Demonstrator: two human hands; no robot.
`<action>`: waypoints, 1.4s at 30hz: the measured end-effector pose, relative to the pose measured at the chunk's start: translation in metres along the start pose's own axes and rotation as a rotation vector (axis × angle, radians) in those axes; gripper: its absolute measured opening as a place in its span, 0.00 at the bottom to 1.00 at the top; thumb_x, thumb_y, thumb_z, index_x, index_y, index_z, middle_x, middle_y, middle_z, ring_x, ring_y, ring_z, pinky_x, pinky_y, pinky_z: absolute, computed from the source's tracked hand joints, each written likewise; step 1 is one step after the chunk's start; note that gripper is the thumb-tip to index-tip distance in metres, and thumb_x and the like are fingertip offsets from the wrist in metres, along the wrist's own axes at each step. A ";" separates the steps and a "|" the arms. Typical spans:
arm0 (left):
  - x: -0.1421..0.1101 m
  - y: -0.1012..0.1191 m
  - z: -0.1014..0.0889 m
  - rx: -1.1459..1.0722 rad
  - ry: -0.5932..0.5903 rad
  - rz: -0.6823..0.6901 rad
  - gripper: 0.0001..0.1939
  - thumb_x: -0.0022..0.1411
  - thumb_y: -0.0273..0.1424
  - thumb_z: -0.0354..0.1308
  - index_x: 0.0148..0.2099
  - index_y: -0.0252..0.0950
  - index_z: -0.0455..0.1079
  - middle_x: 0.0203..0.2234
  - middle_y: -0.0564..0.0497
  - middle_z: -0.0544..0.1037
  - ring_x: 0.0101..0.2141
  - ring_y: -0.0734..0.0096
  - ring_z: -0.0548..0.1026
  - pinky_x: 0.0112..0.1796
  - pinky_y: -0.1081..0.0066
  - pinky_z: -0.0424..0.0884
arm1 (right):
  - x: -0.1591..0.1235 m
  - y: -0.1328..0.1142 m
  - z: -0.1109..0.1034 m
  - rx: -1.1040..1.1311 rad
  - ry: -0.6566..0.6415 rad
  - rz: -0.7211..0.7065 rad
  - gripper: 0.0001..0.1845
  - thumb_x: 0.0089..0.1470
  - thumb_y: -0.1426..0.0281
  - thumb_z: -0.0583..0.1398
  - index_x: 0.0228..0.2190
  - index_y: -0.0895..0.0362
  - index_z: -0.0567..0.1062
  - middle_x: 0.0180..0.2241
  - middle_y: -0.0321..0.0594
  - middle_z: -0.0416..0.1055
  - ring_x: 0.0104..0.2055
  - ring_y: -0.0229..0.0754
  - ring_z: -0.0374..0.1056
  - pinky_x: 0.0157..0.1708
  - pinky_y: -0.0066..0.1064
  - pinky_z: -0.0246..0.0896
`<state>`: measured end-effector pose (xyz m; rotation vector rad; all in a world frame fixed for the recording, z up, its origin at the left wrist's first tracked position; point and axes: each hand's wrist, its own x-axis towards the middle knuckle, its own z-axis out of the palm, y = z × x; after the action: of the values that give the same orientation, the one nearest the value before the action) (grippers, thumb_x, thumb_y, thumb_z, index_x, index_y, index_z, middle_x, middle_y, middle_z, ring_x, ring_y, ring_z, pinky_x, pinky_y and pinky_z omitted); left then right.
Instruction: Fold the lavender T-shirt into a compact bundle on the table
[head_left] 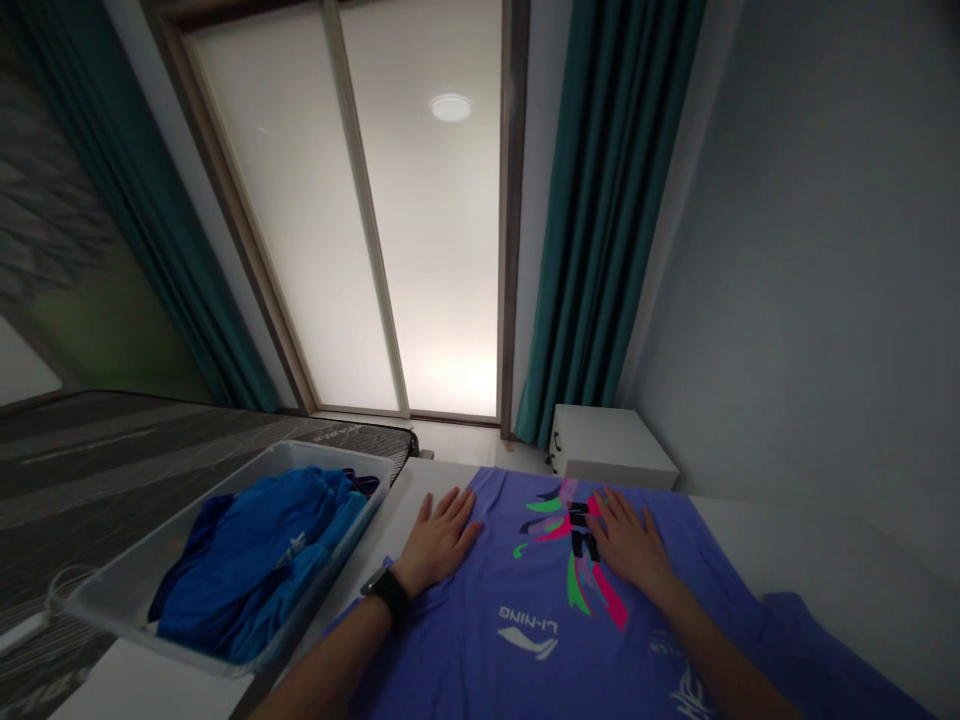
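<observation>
A purple T-shirt (525, 600) with a green, pink and black print and white lettering lies spread flat on a white table (862, 570). My left hand (439, 540) rests palm down on the shirt's left edge, fingers stretched out; a black watch sits on that wrist. My right hand (630, 545) lies flat on the print near the shirt's far edge, fingers spread. Neither hand holds anything.
A clear plastic bin (120, 600) with blue clothes (262, 560) stands to the left, partly on a dark bed (90, 460). A small white cabinet (611, 450) sits beyond the table. Teal curtains (600, 220) frame a bright sliding door (420, 230). A grey wall runs along the right.
</observation>
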<state>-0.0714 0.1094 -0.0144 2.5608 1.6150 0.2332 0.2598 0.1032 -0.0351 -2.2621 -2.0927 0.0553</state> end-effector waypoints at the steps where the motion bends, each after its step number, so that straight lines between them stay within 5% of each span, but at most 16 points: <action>1: -0.003 0.000 0.001 0.016 -0.001 -0.018 0.29 0.72 0.46 0.35 0.69 0.42 0.51 0.66 0.48 0.55 0.66 0.57 0.50 0.62 0.43 0.40 | -0.005 0.004 0.002 -0.020 -0.012 0.023 0.32 0.64 0.58 0.42 0.65 0.57 0.53 0.68 0.44 0.44 0.70 0.49 0.39 0.65 0.55 0.31; 5: 0.002 -0.002 -0.007 0.012 0.003 -0.056 0.26 0.71 0.44 0.38 0.65 0.42 0.58 0.64 0.47 0.62 0.64 0.54 0.56 0.61 0.41 0.45 | -0.013 0.015 0.006 -0.014 -0.049 -0.011 0.33 0.63 0.57 0.41 0.65 0.55 0.53 0.68 0.42 0.45 0.70 0.49 0.38 0.65 0.57 0.33; 10: 0.045 -0.011 -0.021 -0.090 0.061 -0.022 0.24 0.70 0.31 0.38 0.64 0.34 0.59 0.58 0.44 0.70 0.57 0.64 0.68 0.57 0.61 0.61 | -0.001 0.048 0.004 0.029 0.035 -0.125 0.32 0.63 0.61 0.39 0.64 0.60 0.57 0.66 0.44 0.53 0.68 0.44 0.48 0.65 0.40 0.43; 14: 0.077 -0.010 -0.010 -0.103 0.047 0.015 0.26 0.69 0.28 0.37 0.68 0.32 0.52 0.61 0.44 0.66 0.59 0.69 0.65 0.59 0.67 0.58 | 0.003 0.083 0.006 -0.014 0.073 0.012 0.32 0.62 0.64 0.41 0.63 0.63 0.58 0.65 0.49 0.54 0.67 0.48 0.49 0.65 0.44 0.43; 17: 0.086 -0.001 0.005 -0.087 0.033 0.016 0.27 0.71 0.36 0.37 0.68 0.34 0.50 0.64 0.45 0.62 0.63 0.66 0.59 0.63 0.60 0.50 | 0.000 0.096 0.011 -0.025 0.054 0.071 0.33 0.61 0.60 0.43 0.63 0.60 0.58 0.66 0.46 0.53 0.68 0.48 0.47 0.65 0.47 0.42; 22: 0.091 0.010 0.017 -0.026 0.032 -0.079 0.31 0.71 0.46 0.31 0.69 0.36 0.49 0.65 0.44 0.58 0.65 0.58 0.53 0.63 0.44 0.37 | 0.001 0.096 0.018 -0.037 0.041 0.161 0.35 0.62 0.56 0.42 0.65 0.59 0.54 0.68 0.48 0.47 0.69 0.50 0.42 0.65 0.49 0.37; 34: 0.084 -0.020 0.013 0.080 -0.006 -0.230 0.33 0.70 0.46 0.28 0.69 0.36 0.51 0.66 0.43 0.56 0.66 0.51 0.49 0.61 0.38 0.37 | -0.007 0.090 0.013 -0.094 0.025 0.149 0.35 0.63 0.55 0.41 0.65 0.58 0.53 0.68 0.47 0.46 0.69 0.49 0.41 0.65 0.48 0.36; 37: 0.076 -0.021 0.007 0.090 -0.013 -0.197 0.31 0.71 0.44 0.29 0.70 0.37 0.47 0.68 0.46 0.51 0.67 0.56 0.45 0.62 0.43 0.39 | -0.001 0.084 0.013 -0.104 0.024 0.130 0.34 0.63 0.56 0.41 0.65 0.58 0.53 0.68 0.48 0.46 0.69 0.50 0.42 0.65 0.48 0.37; 42: 0.068 -0.019 0.000 0.018 -0.089 0.059 0.30 0.72 0.44 0.30 0.71 0.42 0.44 0.68 0.54 0.51 0.67 0.72 0.46 0.65 0.60 0.40 | 0.004 0.073 0.014 -0.123 0.051 0.065 0.34 0.63 0.58 0.42 0.65 0.60 0.54 0.67 0.50 0.47 0.69 0.50 0.43 0.65 0.48 0.35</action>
<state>-0.0591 0.1787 -0.0128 2.5952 1.5196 0.1082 0.3317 0.1016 -0.0543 -2.3725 -2.0512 -0.1308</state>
